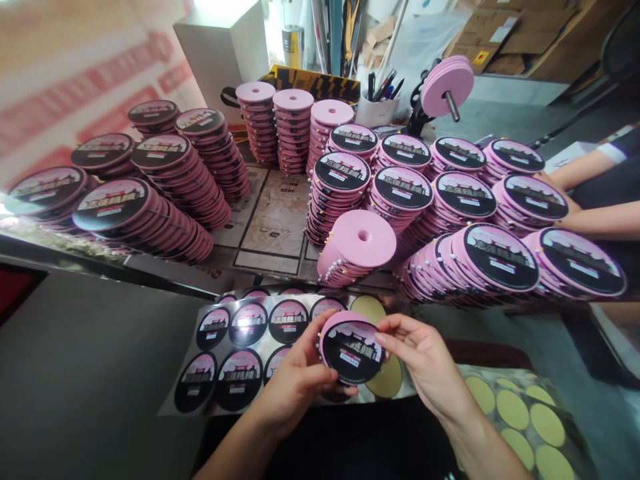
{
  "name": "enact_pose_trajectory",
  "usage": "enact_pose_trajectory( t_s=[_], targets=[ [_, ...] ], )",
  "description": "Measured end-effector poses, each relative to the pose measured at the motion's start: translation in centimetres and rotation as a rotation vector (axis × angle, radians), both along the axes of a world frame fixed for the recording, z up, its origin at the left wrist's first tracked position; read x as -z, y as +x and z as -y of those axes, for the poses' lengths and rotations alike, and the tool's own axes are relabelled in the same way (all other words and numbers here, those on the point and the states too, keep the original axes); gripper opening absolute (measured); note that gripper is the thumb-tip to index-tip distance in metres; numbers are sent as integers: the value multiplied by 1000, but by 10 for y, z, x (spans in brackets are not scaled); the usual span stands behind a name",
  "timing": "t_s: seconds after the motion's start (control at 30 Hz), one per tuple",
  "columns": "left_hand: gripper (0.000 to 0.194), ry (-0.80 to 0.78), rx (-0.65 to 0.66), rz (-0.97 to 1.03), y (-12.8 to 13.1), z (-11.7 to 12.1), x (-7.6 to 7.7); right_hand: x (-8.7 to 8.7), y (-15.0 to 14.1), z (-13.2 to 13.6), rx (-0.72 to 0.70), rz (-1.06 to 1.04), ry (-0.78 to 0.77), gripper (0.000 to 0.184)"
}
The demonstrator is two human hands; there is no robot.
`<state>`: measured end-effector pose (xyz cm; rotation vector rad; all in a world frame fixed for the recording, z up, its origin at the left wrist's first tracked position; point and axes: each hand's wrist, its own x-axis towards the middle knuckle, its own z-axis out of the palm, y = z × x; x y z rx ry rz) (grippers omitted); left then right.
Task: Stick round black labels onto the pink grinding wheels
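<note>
Above my lap, my left hand (305,360) grips a pink foam spool (334,322) by its left side, thumb in front. A round black-and-pink label (353,357) covers most of the spool's face, sitting a little low so pink shows along the top. My right hand (410,343) pinches the label's upper right edge between thumb and fingers. Whether the whole label is stuck down, I cannot tell. Beneath both hands lies a silver sheet of round labels (225,357), with yellowish bare circles (387,379) at its right part.
Stacks of labelled pink spools (165,207) fill the table's left and right sides. An unlabelled spool stack (357,243) stands at the front edge. Behind are a pen cup (377,110) and a spindle holding pink discs (447,87). Another person's arm (605,217) reaches in at right. A sheet with yellowish circles (513,407) lies lower right.
</note>
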<state>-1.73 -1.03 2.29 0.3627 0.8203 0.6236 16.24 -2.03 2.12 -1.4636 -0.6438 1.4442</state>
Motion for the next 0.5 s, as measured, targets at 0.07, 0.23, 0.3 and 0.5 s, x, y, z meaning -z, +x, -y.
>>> enact_pose_trajectory(
  t_s=[0.07,0.23,0.3,0.5],
  targets=[
    [71,-4,1,2,0,0,-1,-1,0,-1,3,-9,-10,27],
    [70,7,4,14,-1,0,0,-4,-1,-3,4,-39,-19,28],
    [70,13,0,18,-1,0,0,-3,-1,-3,2,-38,-16,27],
    [72,5,12,2,-1,0,2,-2,-1,-3,-1,-42,-13,26]
  ],
)
